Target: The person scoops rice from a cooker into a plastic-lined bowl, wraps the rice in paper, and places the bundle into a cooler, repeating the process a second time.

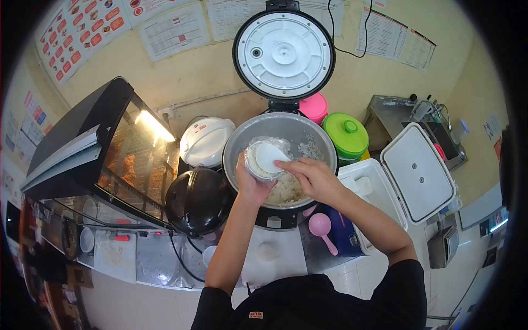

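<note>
Over a large open rice cooker pot (242, 135), my left hand (252, 184) is wrapped round a small bowl (263, 175) that looks lined or covered with clear plastic. My right hand (309, 175) is closed on a white paddle (269, 157), its round flat end lying over the bowl's mouth. Cooked rice (286, 190) lies at the bottom of the pot, and some grains cling to its far right wall. The cooker's lid (284, 52) stands raised behind the pot.
A lit glass display case (140, 159), a white cooker (206, 142) and a black one (199, 202) stand left. To the right are a green lidded container (346, 136), a white cooler box (379, 201) with its lid open, and a pink ladle (320, 226).
</note>
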Tool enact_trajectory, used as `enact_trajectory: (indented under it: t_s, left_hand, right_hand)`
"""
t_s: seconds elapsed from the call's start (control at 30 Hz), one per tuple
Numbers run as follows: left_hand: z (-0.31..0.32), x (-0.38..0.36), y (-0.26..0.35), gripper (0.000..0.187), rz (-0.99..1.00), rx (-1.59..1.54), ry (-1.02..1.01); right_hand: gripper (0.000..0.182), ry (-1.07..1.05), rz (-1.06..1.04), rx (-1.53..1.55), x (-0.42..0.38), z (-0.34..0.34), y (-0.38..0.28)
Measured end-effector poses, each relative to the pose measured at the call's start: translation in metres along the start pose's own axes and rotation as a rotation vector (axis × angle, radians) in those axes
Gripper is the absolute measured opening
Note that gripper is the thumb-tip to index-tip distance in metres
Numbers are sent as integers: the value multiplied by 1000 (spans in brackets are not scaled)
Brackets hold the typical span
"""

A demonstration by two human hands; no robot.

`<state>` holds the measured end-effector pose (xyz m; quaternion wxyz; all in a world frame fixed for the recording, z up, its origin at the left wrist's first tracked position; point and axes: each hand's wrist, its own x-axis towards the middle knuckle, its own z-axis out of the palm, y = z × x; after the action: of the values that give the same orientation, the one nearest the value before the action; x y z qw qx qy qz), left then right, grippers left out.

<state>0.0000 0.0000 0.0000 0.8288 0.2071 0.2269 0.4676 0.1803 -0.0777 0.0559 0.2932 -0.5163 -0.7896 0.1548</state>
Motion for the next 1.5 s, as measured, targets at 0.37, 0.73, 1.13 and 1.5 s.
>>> enact_trajectory:
  t_s: [0.37,0.73,1.13,1.5]
  left_hand:
    - [0,-18,48,57,278,226,123]
    - [-10,-74,65,58,389,100,111]
    - [-24,-70,67,59,346,72,98]
    - [-2,-19,28,58,139,-103,94]
  right_hand:
    - [24,141,101,131,34,-41,14]
    - [39,-776,-92,-870,100,98,170]
    - [44,-1057,208,100,105,61,174]
    - [35,-176,-9,-322,92,-52,33]
